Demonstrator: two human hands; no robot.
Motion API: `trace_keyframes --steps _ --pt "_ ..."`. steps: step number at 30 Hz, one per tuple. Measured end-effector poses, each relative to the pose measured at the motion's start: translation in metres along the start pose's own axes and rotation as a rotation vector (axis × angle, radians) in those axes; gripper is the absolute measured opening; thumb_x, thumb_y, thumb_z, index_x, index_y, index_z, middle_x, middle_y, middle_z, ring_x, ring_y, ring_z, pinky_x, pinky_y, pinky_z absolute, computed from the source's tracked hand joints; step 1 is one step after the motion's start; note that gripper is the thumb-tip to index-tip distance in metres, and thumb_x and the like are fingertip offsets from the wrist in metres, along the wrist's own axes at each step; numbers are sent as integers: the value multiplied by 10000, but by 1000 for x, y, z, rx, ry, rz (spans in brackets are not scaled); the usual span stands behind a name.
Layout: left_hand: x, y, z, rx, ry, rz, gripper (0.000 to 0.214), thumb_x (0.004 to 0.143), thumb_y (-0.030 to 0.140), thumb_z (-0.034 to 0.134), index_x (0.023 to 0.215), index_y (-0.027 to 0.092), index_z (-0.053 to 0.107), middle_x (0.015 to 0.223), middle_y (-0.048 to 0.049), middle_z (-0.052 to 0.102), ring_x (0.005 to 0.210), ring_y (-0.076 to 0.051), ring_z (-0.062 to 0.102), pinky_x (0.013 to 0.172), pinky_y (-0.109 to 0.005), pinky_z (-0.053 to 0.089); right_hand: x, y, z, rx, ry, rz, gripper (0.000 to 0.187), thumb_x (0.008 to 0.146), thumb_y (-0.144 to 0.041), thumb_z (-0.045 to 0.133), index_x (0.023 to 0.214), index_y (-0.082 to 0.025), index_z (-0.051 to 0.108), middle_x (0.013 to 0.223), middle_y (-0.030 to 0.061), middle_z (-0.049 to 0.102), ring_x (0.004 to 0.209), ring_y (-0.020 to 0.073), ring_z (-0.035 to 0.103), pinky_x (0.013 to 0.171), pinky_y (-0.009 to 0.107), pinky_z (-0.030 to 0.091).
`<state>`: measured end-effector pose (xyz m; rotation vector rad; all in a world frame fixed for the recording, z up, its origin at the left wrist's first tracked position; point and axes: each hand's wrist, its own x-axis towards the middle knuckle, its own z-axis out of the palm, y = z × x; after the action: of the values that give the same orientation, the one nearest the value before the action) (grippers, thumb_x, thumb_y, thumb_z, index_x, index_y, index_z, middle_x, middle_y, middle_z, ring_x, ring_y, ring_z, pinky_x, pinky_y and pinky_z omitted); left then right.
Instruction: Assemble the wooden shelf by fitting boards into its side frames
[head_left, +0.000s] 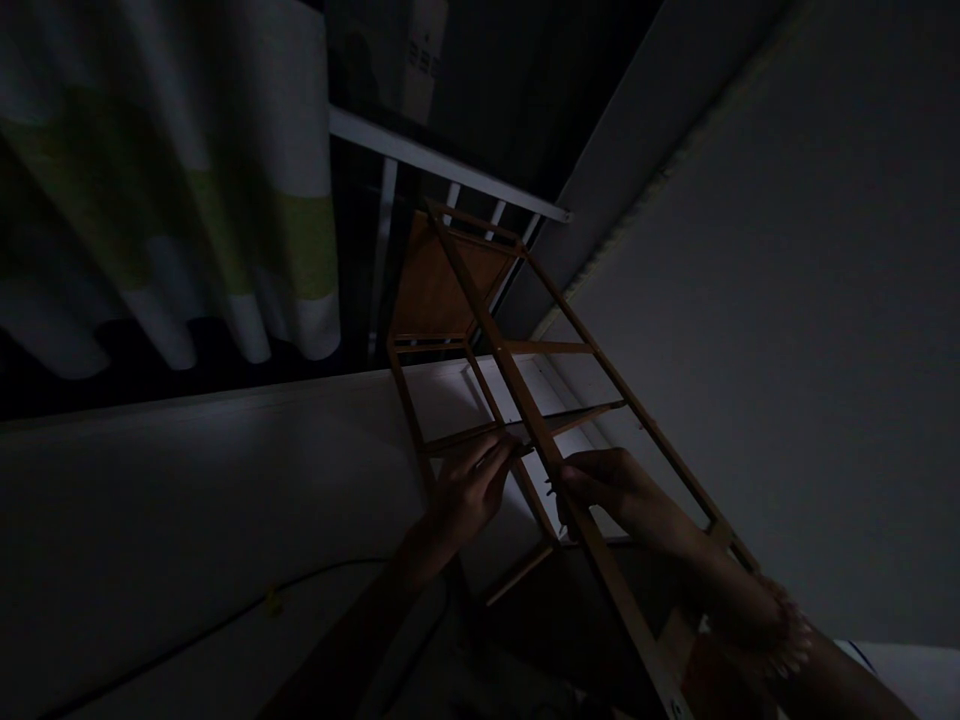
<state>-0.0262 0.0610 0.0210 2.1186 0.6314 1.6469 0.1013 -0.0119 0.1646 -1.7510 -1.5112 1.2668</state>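
A tall brown wooden frame (516, 378), with long rails and crossbars, stands tilted in view beside the wall. My right hand (619, 490) is closed on its near long rail, thumb and fingers at the rail's edge. Small thin pointed bits (553, 487) stick out by those fingertips; what they are is too dark to tell. Left of that rail, my left hand (472, 485) is closed in a pinch. A small dark tip shows at its fingers, close to a crossbar, but I cannot make out what it is. A brown panel (431, 280) fills the frame's far end.
White and green curtains (300, 230) hang at the upper left. A white railing (450, 165) crosses a dark window behind the frame. Pale walls (810, 330) rise on the right. A black cable (315, 572) runs along the lower left wall. The light is very dim.
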Motion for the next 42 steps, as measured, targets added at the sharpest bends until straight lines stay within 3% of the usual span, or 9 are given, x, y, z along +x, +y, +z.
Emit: trace_keyframes --steps 9,17,24,31,34,36,40,42 --pt "4 3 -1 -31 14 -26 251 791 119 493 1028 161 563 999 -90 600 941 -171 561 805 -286 486 -3 -10 -4 13 58 17 375 756 -467 521 624 -117 556 543 20 582 472 98 533 463 219 413" --pt "2 2 0 -6 14 -10 263 781 107 505 1032 171 547 1010 -88 596 950 -171 556 808 -292 485 3 4 -1 87 40 4 394 750 -501 508 642 -122 526 541 13 568 452 100 535 456 222 405" --pt "0 -2 0 65 34 30 271 774 84 497 1028 167 542 985 -96 598 923 -182 570 774 -289 507 13 19 3 21 90 -64 440 746 -545 484 615 -127 515 536 8 555 460 94 502 450 211 369" --pt "-4 -5 -3 26 11 10 280 784 103 473 1052 160 534 1020 -117 589 965 -190 557 793 -295 502 14 17 6 -62 138 -101 434 761 -533 473 588 -136 491 517 -3 539 451 85 485 419 193 345" --pt "-2 -7 -7 -183 -66 -118 287 803 170 436 1071 159 538 1069 -121 572 995 -204 542 837 -332 479 13 15 7 -59 132 -113 420 766 -519 475 600 -134 501 524 1 543 455 87 486 418 191 349" --pt "6 -8 -9 -384 -71 -313 271 817 260 418 1018 158 568 1030 -109 596 963 -203 560 817 -328 487 13 14 7 -52 121 -115 410 769 -511 475 610 -134 503 529 3 547 457 87 486 423 191 356" --pt "43 -5 -9 -773 -46 -810 411 808 451 385 997 124 546 937 -105 626 878 -212 594 709 -319 515 12 13 6 -65 104 -109 410 769 -510 470 602 -136 486 543 6 537 467 83 474 435 189 356" --pt "67 -2 -6 -962 -68 -913 470 794 518 360 1023 132 502 887 -102 633 799 -212 612 606 -306 520 12 14 6 -88 111 -117 404 772 -503 469 599 -138 485 548 2 531 473 80 466 437 186 352"
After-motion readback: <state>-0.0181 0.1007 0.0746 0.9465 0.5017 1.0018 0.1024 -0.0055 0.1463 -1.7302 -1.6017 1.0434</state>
